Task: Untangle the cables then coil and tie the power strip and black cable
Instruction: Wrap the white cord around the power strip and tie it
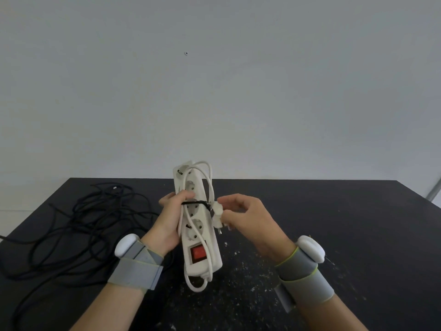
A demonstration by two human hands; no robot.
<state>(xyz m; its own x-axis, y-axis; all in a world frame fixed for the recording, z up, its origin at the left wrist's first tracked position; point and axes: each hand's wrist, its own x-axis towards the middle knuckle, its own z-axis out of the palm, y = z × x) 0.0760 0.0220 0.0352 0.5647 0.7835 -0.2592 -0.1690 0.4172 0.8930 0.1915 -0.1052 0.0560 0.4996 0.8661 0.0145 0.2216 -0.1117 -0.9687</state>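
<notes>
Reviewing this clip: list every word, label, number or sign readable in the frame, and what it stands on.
No text here can be read.
power strip: two small dark labels, one near its top end and one by a lower socket, both too blurred to read.
red switch: markings, if any, too blurred to read.
plug, held by the right hand: no print visible.

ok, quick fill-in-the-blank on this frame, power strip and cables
1. The left hand grips the white power strip, whose rocker switch is ____.
2. A ____ tie runs round the strip's middle, over its coiled cord.
3. The right hand pinches the strip's white ____.
4. The black cable lies uncoiled on the table, to the ____ of both hands.

Missing words: red; black; plug; left
</notes>
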